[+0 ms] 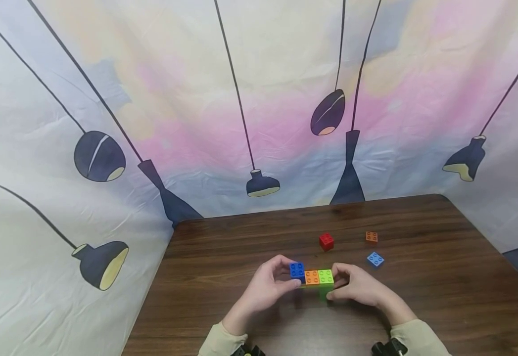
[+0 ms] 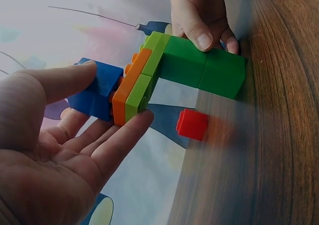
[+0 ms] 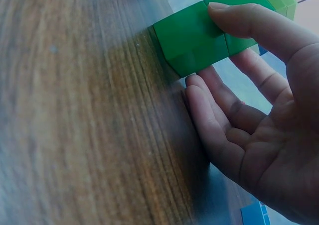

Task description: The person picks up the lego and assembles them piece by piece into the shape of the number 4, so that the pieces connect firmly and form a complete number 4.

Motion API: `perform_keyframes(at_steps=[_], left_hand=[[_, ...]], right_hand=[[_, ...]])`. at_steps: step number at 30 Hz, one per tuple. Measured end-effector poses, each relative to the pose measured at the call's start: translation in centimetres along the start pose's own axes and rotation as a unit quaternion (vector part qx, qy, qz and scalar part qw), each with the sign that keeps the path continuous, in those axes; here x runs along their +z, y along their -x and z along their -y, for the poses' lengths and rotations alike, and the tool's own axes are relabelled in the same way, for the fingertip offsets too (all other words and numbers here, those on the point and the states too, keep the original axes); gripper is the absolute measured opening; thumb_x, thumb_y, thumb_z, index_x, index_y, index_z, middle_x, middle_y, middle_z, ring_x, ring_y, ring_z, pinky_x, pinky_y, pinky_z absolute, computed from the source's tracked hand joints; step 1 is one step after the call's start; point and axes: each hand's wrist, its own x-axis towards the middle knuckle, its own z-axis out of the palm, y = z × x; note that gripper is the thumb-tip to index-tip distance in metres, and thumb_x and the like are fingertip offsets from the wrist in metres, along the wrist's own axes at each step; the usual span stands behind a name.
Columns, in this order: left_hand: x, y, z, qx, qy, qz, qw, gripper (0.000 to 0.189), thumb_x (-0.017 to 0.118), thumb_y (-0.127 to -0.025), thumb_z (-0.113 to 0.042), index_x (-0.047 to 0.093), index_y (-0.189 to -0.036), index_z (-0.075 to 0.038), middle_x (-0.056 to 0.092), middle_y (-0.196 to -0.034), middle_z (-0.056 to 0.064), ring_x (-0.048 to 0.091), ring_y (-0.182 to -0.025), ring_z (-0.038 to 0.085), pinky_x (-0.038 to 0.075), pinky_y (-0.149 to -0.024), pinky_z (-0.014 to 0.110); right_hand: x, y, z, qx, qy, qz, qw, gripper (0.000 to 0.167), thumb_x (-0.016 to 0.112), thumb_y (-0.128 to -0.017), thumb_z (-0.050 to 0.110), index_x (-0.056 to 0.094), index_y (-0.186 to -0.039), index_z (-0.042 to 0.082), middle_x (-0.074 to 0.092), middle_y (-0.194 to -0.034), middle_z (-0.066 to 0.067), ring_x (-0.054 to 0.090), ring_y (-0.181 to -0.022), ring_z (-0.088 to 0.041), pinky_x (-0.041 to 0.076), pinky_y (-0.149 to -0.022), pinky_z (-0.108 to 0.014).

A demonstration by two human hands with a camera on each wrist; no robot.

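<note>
Both hands hold one joined build of toy building bricks above the table. At its left end, my left hand [image 1: 267, 286] pinches a dark blue brick [image 1: 297, 270] between thumb and fingers. Beside the blue one sits an orange brick [image 1: 311, 277], followed by a lime brick [image 1: 326, 276]. In the left wrist view another lime brick [image 2: 138, 95] shows under the orange one. Two dark green bricks [image 2: 207, 65] are stacked below the lime end like a leg. My right hand [image 1: 362, 287] grips these green bricks, its thumb on one face and fingers behind.
A red brick [image 1: 326, 242] lies just beyond the build on the brown wooden table [image 1: 223, 247]. Farther right are a loose orange brick [image 1: 371, 237] and a lighter blue brick [image 1: 375, 259]. A cloth printed with lamps [image 1: 263, 184] hangs behind the table.
</note>
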Motion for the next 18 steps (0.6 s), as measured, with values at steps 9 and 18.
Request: perform_keyframes(at_steps=[9, 18], left_hand=[[-0.09, -0.02, 0.03, -0.014, -0.001, -0.004, 0.9999, 0.029, 0.081, -0.097, -0.010, 0.069, -0.122, -0.004, 0.075, -0.119, 0.005, 0.073, -0.113, 0.022, 0.061, -0.089, 0.031], [-0.11, -0.07, 0.25, -0.006, -0.017, -0.012, 0.9998, 0.027, 0.084, -0.094, -0.009, 0.071, -0.117, -0.005, 0.076, -0.114, 0.003, 0.074, -0.109, 0.020, 0.060, -0.086, 0.027]], right_hand=[[-0.06, 0.07, 0.34, 0.000, 0.009, -0.001, 1.0000, 0.036, 0.091, -0.084, 0.016, 0.062, -0.103, 0.011, 0.073, -0.108, -0.004, 0.070, -0.102, -0.023, 0.057, -0.091, -0.046], [-0.07, 0.05, 0.35, 0.000, 0.009, 0.001, 1.0000, 0.036, 0.091, -0.084, 0.017, 0.062, -0.103, 0.011, 0.073, -0.108, -0.004, 0.070, -0.102, -0.023, 0.057, -0.092, -0.047]])
